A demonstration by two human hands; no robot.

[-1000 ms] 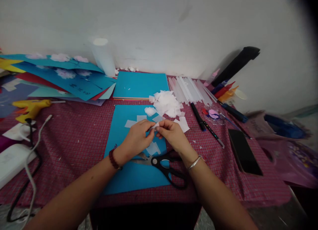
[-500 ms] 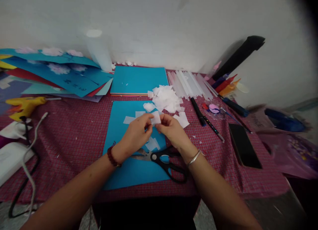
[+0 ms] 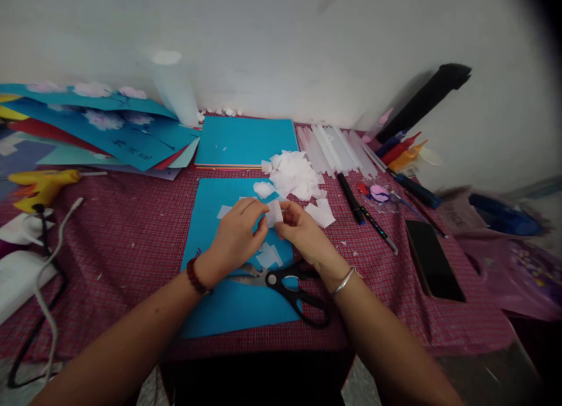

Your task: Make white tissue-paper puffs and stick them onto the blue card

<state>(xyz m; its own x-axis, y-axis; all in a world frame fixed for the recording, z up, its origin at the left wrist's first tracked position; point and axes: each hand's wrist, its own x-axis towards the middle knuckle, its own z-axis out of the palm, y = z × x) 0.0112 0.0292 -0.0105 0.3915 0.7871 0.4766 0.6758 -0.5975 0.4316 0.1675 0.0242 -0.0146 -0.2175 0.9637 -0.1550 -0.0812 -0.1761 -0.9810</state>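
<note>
A small white paper piece [image 3: 274, 213] is pinched between my two hands, over a blue sheet [image 3: 237, 312]. My left hand [image 3: 240, 233] has its fingers curled at the paper's left edge. On the right edge, the thumb and fingers of my right hand [image 3: 305, 229] grip it. Black-handled scissors [image 3: 274, 279] lie on the sheet below, blades pointing left. Between hands and scissors rest a few loose paper scraps [image 3: 268, 255]. A heap of white paper pieces [image 3: 295, 175] sits just beyond my hands.
Behind stands a stack of blue-topped sheets [image 3: 246, 140], with translucent glue sticks [image 3: 336, 148] beside it. A black marker [image 3: 350, 196] and a phone [image 3: 434, 260] lie at right. On the left are a yellow glue gun [image 3: 44, 186], cables and paper-flower cards [image 3: 100, 125].
My hands still hold the paper piece at nearly the same spot. The left hand has shifted slightly left, and the paper's angle has changed a little.
</note>
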